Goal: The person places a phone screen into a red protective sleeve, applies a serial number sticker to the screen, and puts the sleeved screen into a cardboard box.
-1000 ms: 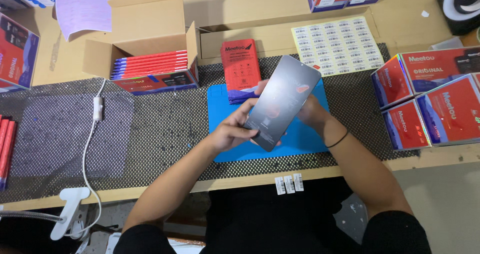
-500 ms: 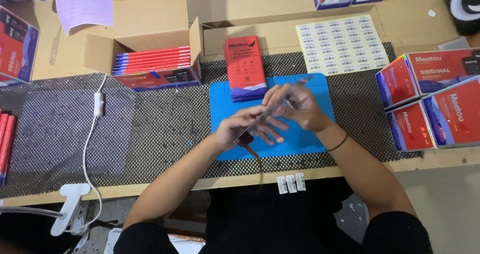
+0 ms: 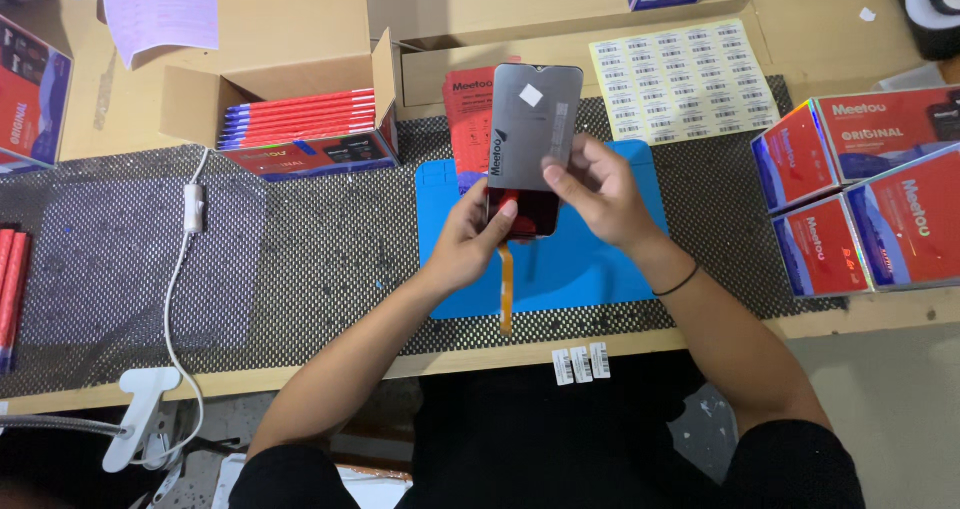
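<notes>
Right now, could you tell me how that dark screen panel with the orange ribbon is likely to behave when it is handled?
The screen panel looks thin, flat and rigid, probably light, since the left hand and right hand hold it by fingertips. Its glossy face may be slippery and fragile. The orange ribbon hangs limp, so it is likely floppy and easily snagged.

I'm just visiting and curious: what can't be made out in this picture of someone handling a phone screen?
Head view:
- Phone screen panel: lower end covered by the left hand and right hand.
- Red packet stack: mostly behind the panel.
- Orange ribbon cable: its top joint hidden by the hands.
- Red boxes: cut off by the right edge.
</notes>
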